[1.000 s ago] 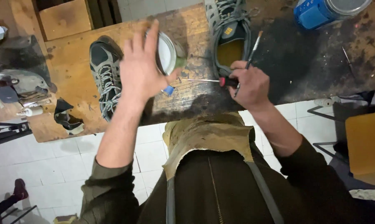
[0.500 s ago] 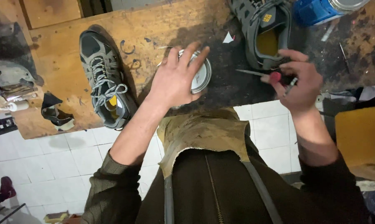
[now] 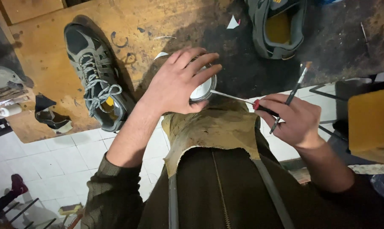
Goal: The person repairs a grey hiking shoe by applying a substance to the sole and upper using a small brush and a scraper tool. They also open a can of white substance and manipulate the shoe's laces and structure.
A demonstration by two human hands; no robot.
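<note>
My left hand (image 3: 179,82) lies spread over a round metal tin (image 3: 203,89) with a white lid, gripping it at the near edge of the wooden workbench (image 3: 47,63). My right hand (image 3: 296,121) holds a screwdriver (image 3: 238,100) with a red and black handle; its metal tip meets the tin's rim. The same hand also pinches a thin brush (image 3: 294,90) that points up and away. A grey laced shoe (image 3: 94,82) lies to the left of the tin. A second grey shoe (image 3: 279,25) with a yellow insole stands at the far right.
A worn tan apron (image 3: 213,131) covers my lap under the tin. Scraps and small tools (image 3: 7,99) sit at the bench's left end. A yellow-topped stool (image 3: 370,123) stands to my right. White floor tiles (image 3: 39,161) show below the bench.
My left hand has settled flat over the tin and drawn it to the bench's near edge. My right hand has brought the screwdriver tip in to the tin's rim.
</note>
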